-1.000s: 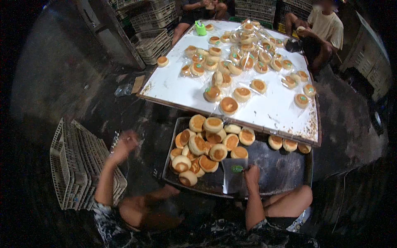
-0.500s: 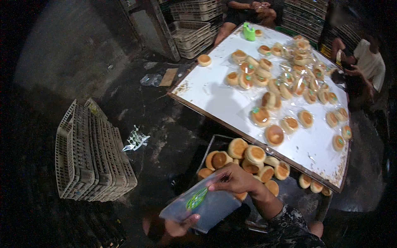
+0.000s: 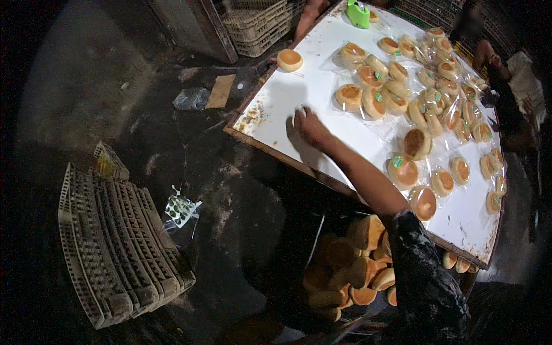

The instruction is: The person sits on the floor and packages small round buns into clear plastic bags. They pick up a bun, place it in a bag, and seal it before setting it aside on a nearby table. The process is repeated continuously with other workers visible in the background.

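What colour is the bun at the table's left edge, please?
The bun is golden-brown on top, with pale cream sides, best seen in the head view.

Runs clear over white tabletop (image 3: 322,80) between right hand (image 3: 310,127) and lone bun (image 3: 290,60) at left edge. Narrows toward right, blocked by crowded bagged buns (image 3: 374,103); at far end, by green holder (image 3: 357,16). Extends over floor (image 3: 230,190) at left, up to stacked crates (image 3: 123,247).
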The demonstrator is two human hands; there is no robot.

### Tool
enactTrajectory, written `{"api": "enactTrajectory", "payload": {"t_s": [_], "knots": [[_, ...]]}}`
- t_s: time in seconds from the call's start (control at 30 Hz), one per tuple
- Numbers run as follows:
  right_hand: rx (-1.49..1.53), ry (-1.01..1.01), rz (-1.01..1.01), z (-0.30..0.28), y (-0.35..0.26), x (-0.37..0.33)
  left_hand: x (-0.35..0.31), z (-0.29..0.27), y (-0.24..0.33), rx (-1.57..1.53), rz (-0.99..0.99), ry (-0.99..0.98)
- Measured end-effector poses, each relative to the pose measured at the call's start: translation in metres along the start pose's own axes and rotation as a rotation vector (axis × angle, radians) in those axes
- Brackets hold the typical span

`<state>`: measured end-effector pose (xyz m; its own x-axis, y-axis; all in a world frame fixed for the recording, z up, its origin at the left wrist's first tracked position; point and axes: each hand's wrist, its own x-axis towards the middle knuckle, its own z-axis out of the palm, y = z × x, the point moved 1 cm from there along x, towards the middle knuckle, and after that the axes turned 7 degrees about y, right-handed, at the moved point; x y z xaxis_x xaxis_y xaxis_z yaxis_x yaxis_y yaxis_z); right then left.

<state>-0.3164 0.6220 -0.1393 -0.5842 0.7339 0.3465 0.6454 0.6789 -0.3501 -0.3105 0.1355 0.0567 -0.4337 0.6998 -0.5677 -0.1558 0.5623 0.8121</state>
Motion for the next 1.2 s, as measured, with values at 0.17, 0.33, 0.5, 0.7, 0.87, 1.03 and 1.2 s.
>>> {"api": "enactTrajectory", "payload": {"t_s": [0.17,0.33,0.5,0.7,0.87,1.03,1.2], "knots": [[-0.144,0.238,0.216,0.006,-0.022,0.073,0.046,-0.011,0.000,0.008,-0.103,0.002],[-0.523,0.278,-0.100,0.033,0.025,0.117,0.068,-0.023,0.004,0.014,-0.144,-0.033],[-0.463,0.075,-0.024,0.043,0.036,0.149,0.087,-0.028,0.007,0.037,-0.187,-0.027],[-0.458,0.014,0.045,0.056,0.054,0.159,0.091,-0.028,0.011,0.065,-0.212,-0.020],[-0.404,0.111,0.186,0.055,0.064,0.157,0.084,-0.033,0.012,0.068,-0.202,-0.044],[-0.315,0.298,0.213,0.053,0.055,0.135,0.068,-0.030,0.007,0.090,-0.169,-0.041],[-0.315,0.308,0.256,0.033,0.048,0.087,0.047,-0.031,0.004,0.106,-0.095,-0.116]]}}
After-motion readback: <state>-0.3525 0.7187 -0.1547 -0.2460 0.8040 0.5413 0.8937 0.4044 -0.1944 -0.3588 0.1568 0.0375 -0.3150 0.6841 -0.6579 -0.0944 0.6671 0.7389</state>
